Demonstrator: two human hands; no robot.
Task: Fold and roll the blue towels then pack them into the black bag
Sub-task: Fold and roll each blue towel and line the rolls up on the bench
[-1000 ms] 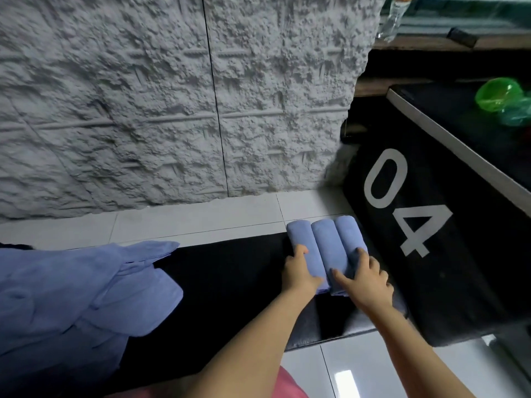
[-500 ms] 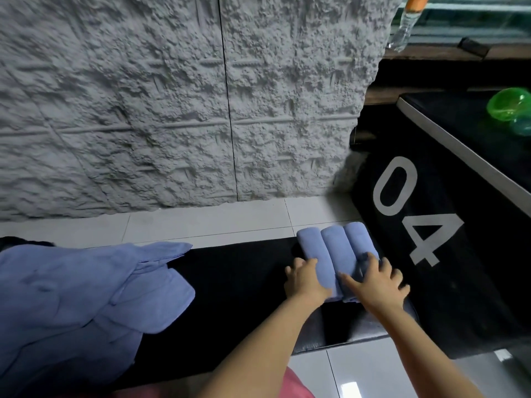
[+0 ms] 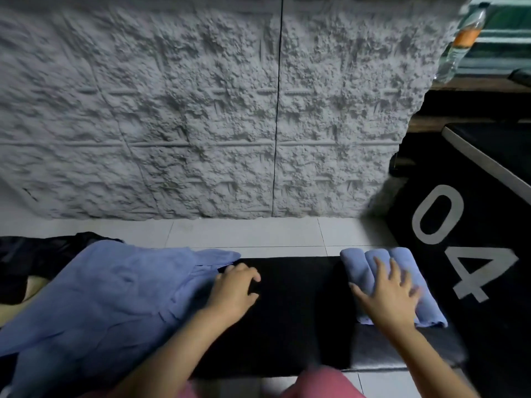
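Already rolled: three blue cloth rolls (image 3: 357, 267), pressed by spread right hand (image 3: 392, 301).
Unfolded: crumpled blue towel heap (image 3: 100, 300); left hand (image 3: 232, 291) curled, grip unclear.

Blue towels (image 3: 382, 271), black mat (image 3: 293, 305), grey textured wall (image 3: 201, 110).

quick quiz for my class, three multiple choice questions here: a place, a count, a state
1. Where do the rolled towels lie? A on the loose pile B on the white tiles C at the black pad's right end
2. How many rolls lie side by side? A two B three C five
3. The right hand is: A flat, fingers spread, on the rolls B fisted in air C holding a bottle
Answers: C, the pad lies under them; B, three ridges show; A, straight fingers rest on them.
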